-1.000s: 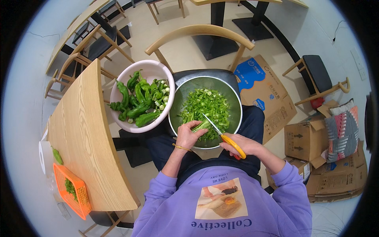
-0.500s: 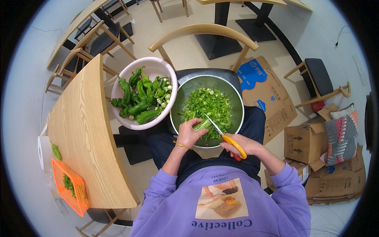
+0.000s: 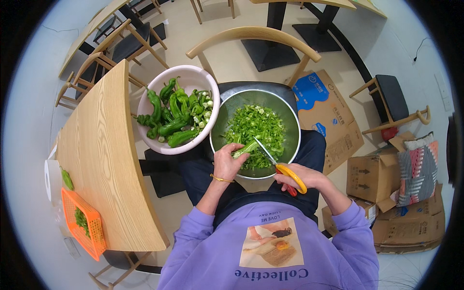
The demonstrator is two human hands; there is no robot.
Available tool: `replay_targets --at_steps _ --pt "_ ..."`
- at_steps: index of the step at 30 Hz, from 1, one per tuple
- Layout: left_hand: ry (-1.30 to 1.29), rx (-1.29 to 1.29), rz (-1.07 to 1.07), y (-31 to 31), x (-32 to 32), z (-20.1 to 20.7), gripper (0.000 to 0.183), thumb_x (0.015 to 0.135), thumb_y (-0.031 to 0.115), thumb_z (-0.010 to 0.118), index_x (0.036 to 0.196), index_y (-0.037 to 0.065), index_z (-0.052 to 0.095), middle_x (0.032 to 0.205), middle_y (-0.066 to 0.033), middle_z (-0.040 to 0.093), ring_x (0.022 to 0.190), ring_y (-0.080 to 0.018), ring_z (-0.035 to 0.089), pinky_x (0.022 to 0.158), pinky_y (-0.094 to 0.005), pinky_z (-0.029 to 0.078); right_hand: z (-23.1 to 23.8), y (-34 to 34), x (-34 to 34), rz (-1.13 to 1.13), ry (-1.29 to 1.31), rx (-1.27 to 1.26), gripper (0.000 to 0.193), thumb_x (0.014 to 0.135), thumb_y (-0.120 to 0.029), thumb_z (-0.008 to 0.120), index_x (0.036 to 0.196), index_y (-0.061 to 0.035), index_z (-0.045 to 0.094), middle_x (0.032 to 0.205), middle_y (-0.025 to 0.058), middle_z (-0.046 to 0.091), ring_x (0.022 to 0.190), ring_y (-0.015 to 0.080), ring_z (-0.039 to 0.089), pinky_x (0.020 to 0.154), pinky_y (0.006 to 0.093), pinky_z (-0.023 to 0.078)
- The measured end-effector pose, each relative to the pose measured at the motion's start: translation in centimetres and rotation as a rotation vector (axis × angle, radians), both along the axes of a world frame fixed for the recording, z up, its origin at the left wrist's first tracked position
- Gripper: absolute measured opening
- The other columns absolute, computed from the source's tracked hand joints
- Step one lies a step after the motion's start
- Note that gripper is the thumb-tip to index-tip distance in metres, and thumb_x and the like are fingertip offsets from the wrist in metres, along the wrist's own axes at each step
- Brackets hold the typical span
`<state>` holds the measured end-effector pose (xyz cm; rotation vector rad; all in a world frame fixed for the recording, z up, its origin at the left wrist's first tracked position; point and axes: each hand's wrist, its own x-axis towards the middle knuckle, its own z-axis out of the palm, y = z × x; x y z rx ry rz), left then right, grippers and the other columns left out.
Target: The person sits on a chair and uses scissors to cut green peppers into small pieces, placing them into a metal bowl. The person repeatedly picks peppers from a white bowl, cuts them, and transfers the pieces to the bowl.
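My left hand [image 3: 227, 162] is closed around a split green pepper piece [image 3: 246, 148] above the near left part of a metal bowl [image 3: 298, 130]. Chopped green pepper [image 3: 258, 123] is heaped inside that bowl. My right hand [image 3: 300, 178] grips scissors [image 3: 293, 177] with yellow and red handles. Their blades reach to the pepper's far end. To the left, a pale pink basin [image 3: 145, 137] holds whole green peppers [image 3: 176, 113] and several cut-off stem ends with pale cores [image 3: 207, 110].
The bowl rests on a dark chair seat [image 3: 232, 88] in front of me. At left stands a wooden table [image 3: 108, 159] with an orange basket [image 3: 99, 237] of greens and a single green pepper [image 3: 66, 179]. Flattened cardboard [image 3: 336, 130] and cardboard boxes [image 3: 366, 176] lie on the right.
The pepper piece and my left hand have lifted slightly and tilted a little. The scissors have shifted slightly right, their blades now at the pepper's tip. The whole view has moved a bit.
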<state>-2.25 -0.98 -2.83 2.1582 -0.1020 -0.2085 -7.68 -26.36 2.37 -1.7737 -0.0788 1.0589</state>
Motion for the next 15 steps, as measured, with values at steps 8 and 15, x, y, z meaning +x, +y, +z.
replay_targets --at_steps 8,15 --pt "0.016 0.000 -0.067 -0.1 -0.1 0.1 0.035 0.075 0.017 0.083 0.104 0.000 0.075 0.101 -0.0186 0.074 0.094 -0.0250 0.073 0.085 -0.0341 0.055 -0.1 0.7 0.0 0.005 -0.118 -0.101 0.043 0.100 -0.041 0.055 0.101 0.0020 0.053 0.068 0.0098 0.063 0.058 0.0184 0.066 0.053 0.0318 0.052" --pt "-0.097 0.040 -0.057 -0.2 -0.1 -0.3 0.030 0.075 0.015 0.081 0.101 0.001 0.075 0.099 -0.0195 0.072 0.091 -0.0315 0.072 0.083 -0.0361 0.055 -1.2 0.3 -0.4 -0.050 0.060 0.016 0.040 0.100 -0.040 0.056 0.095 -0.0006 0.053 0.073 0.0075 0.063 0.060 0.0161 0.066 0.053 0.0293 0.053"
